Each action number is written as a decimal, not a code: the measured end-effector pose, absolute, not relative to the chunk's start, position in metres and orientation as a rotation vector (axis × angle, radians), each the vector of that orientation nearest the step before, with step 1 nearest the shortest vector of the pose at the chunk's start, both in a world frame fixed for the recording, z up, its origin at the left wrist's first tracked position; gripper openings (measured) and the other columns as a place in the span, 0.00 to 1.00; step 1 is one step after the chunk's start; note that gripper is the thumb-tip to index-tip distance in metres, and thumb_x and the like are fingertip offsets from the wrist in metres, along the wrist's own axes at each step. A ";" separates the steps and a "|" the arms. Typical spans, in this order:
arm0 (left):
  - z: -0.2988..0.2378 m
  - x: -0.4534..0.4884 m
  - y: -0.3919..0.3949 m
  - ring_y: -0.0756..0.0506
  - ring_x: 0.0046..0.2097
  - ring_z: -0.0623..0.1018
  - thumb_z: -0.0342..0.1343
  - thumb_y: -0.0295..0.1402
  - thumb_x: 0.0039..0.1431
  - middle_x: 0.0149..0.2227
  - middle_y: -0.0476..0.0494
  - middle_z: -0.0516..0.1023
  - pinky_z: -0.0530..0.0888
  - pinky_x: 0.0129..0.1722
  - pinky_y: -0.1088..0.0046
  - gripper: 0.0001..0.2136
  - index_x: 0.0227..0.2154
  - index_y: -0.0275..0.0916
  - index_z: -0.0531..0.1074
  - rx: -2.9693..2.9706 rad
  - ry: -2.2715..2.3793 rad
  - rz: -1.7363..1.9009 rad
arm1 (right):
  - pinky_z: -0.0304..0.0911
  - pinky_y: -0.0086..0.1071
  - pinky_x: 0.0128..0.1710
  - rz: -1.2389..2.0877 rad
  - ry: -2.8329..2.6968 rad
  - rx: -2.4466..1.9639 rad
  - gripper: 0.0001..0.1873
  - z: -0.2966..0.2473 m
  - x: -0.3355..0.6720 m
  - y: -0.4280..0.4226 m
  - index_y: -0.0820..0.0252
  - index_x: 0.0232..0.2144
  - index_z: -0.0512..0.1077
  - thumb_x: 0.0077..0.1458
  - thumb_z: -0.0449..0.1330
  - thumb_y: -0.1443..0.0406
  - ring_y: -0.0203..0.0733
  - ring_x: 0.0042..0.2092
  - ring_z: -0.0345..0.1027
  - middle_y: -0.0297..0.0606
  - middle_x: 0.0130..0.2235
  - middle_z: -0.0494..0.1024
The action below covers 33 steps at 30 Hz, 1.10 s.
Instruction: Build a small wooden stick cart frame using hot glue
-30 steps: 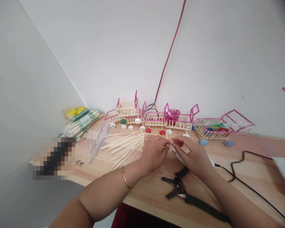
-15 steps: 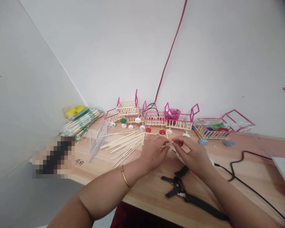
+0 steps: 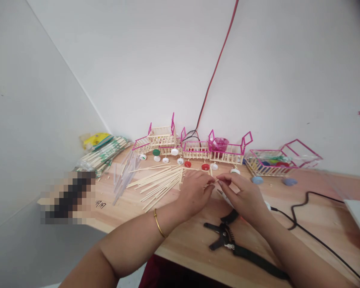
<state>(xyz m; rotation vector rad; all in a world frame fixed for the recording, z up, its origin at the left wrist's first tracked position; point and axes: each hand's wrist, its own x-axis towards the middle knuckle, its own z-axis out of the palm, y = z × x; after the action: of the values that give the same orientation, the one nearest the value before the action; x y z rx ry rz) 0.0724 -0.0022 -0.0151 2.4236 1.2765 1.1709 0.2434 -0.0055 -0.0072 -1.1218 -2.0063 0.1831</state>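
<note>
My left hand [image 3: 195, 191] and my right hand [image 3: 243, 196] meet fingertip to fingertip just above the table. Both are closed in a pinch. A thin pale piece [image 3: 216, 181], too small to name surely, shows at my right fingertips. Whatever the left fingers pinch is hidden. Behind the left hand lies a small frame of wooden sticks [image 3: 181, 179], partly covered by that hand. Under my right hand rests a white pen-like tool [image 3: 225, 197] with a pointed metal tip and a black cable. Black-handled pliers [image 3: 225, 236] lie nearer the table's front edge.
Loose wooden sticks [image 3: 156, 185] fan out left of my hands, beside clear plastic strips [image 3: 126, 178] and bundled sticks [image 3: 108, 154]. Along the wall stand stick carts [image 3: 195, 150] with bottle-cap wheels and a pink cup [image 3: 219, 145]. A black cable [image 3: 312, 228] crosses the right side.
My hands stay almost in place, fingertips still together, with only a slight shift of the right fingers. The whole view has moved very slightly.
</note>
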 end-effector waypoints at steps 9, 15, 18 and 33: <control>-0.015 0.073 -0.002 0.45 0.40 0.73 0.54 0.30 0.57 0.34 0.46 0.77 0.66 0.41 0.67 0.04 0.33 0.39 0.73 2.412 1.274 1.173 | 0.65 0.36 0.37 0.155 -2.019 -1.117 0.08 -0.007 0.242 -0.005 0.56 0.36 0.72 0.59 0.53 0.63 0.43 0.36 0.71 0.38 0.34 0.77; -0.017 0.072 -0.001 0.45 0.40 0.73 0.55 0.31 0.57 0.35 0.46 0.76 0.66 0.41 0.67 0.04 0.34 0.39 0.73 2.417 1.274 1.167 | 0.66 0.36 0.36 0.128 -1.978 -1.125 0.09 -0.012 0.244 -0.004 0.58 0.40 0.70 0.58 0.54 0.63 0.42 0.34 0.70 0.39 0.34 0.77; -0.017 0.071 -0.001 0.44 0.41 0.73 0.55 0.33 0.57 0.36 0.44 0.77 0.66 0.42 0.66 0.05 0.35 0.38 0.73 2.411 1.293 1.151 | 0.66 0.36 0.37 0.125 -1.979 -1.128 0.08 -0.012 0.245 -0.004 0.58 0.40 0.70 0.58 0.55 0.63 0.41 0.34 0.70 0.39 0.35 0.77; -0.015 0.070 -0.002 0.43 0.42 0.72 0.57 0.45 0.54 0.35 0.46 0.76 0.58 0.53 0.56 0.13 0.32 0.40 0.72 2.484 1.509 0.961 | 0.66 0.35 0.36 0.125 -1.958 -1.166 0.09 -0.009 0.248 -0.005 0.59 0.39 0.71 0.56 0.55 0.63 0.41 0.35 0.70 0.38 0.34 0.76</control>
<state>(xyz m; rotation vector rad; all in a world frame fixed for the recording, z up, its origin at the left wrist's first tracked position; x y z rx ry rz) 0.0700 -0.0022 -0.0149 2.4843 1.5085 0.9614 0.2480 -0.0046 -0.0095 -1.1655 -1.9582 0.1247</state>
